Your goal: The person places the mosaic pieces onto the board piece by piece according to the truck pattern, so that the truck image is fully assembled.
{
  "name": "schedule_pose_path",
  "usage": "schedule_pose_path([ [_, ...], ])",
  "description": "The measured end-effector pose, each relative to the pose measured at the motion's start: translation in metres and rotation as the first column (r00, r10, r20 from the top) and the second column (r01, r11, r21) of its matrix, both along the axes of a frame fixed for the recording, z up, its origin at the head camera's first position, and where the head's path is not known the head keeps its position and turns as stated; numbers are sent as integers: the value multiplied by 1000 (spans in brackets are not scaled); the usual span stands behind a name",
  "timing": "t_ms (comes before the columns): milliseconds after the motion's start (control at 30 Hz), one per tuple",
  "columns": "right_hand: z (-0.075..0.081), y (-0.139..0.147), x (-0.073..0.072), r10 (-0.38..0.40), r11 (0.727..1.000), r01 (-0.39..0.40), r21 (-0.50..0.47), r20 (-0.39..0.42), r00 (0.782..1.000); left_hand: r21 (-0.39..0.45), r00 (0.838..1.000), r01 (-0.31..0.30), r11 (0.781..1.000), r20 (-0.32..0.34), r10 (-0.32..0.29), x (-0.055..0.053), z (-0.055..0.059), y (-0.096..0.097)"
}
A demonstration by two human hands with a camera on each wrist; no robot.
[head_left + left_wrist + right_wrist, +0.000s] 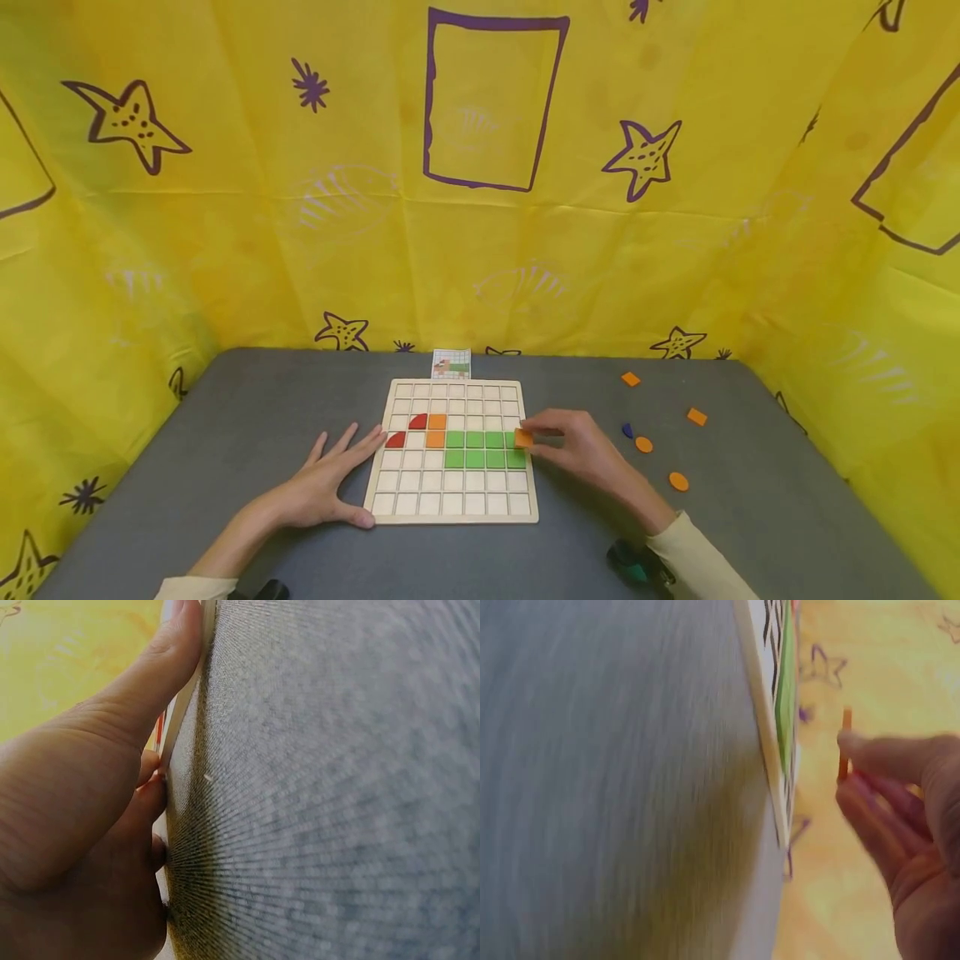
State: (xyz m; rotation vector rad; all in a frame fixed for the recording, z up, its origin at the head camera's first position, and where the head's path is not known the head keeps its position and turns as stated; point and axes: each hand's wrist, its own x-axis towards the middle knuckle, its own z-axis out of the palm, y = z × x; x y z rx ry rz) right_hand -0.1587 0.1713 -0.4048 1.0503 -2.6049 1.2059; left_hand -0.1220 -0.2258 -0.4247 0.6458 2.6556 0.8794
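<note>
1. Fingers (363,451) fanned and holding nothing, your left hand (318,493) angles up from the lower left, thumb at the near-left corner of the pale board (475,503), fingertips along its left edge.
2. Across the board, which sits squarely before you, two red pieces (396,441) turn their curved sides up-left; two orange tiles (436,439) line up near to far; the green block (475,458) runs its long axis left to right.
3. At the board's right edge, your orange square (523,439) looks about as long as wide, sides roughly along the grid; edge-on in the right-wrist view, it stands nearly parallel to the board and apart from it.
4. Pointing left, your right hand (576,442) pinches that square between thumb and fingers, forearm slanting in from the lower right.
</note>
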Motion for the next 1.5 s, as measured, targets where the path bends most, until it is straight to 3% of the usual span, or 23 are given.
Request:
schedule_pose_path([
  [200, 3, -31, 3, -19, 1000, 20, -8, 95, 995, 8, 1000, 0, 1000, 2, 0, 0, 1, 0],
  [567, 1, -75, -2, 52, 996, -55, 73, 47, 998, 22, 1000, 1, 1000, 14, -1, -1, 3, 0],
  [867, -1, -104, -3, 60, 987, -64, 145, 33, 998, 14, 1000, 0, 1000, 27, -1, -2, 3, 1],
  [1500, -6, -123, -3, 32, 966, -43, 255, 49, 998, 5, 1000, -6, 1000, 24, 5, 0, 2, 1],
])
